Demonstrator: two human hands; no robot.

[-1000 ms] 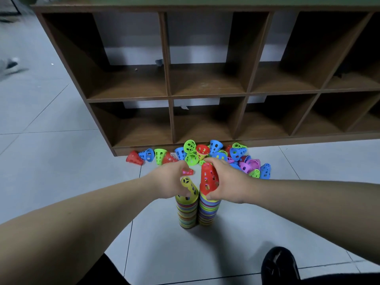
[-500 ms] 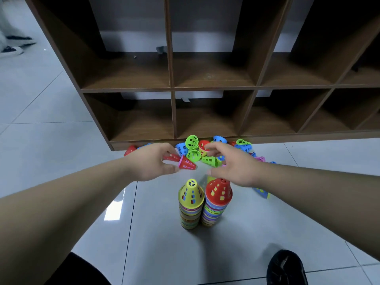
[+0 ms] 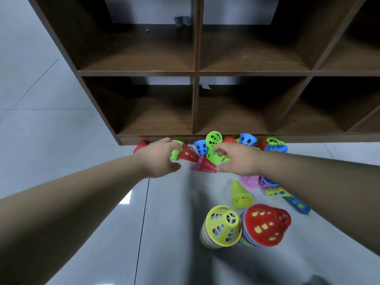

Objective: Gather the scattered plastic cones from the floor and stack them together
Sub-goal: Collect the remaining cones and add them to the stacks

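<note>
Two upright cone stacks stand side by side on the floor, one topped yellow (image 3: 223, 225), the other red (image 3: 265, 223). Beyond them a pile of loose cones (image 3: 242, 140) in green, blue, red and purple lies along the shelf's base. My left hand (image 3: 160, 159) is curled on a green cone (image 3: 175, 154), with a red cone (image 3: 188, 155) lying against it. My right hand (image 3: 236, 159) hovers with fingers spread, forefinger on another green cone (image 3: 213, 157) and thumb at the tip of a red, pink-rimmed cone (image 3: 205, 165). A single yellow cone (image 3: 240, 195) lies near the stacks.
A brown wooden cubby shelf (image 3: 195, 74) stands right behind the pile, its lower board just above the cones. Grey tiled floor (image 3: 61, 140) stretches to the left and in front. Pink, yellow and blue cones (image 3: 273, 190) lie under my right forearm.
Both hands left the stacks and reached forward into the pile by the shelf. The red, pink-rimmed cone that my left hand carried now lies between my hands. The view moved closer.
</note>
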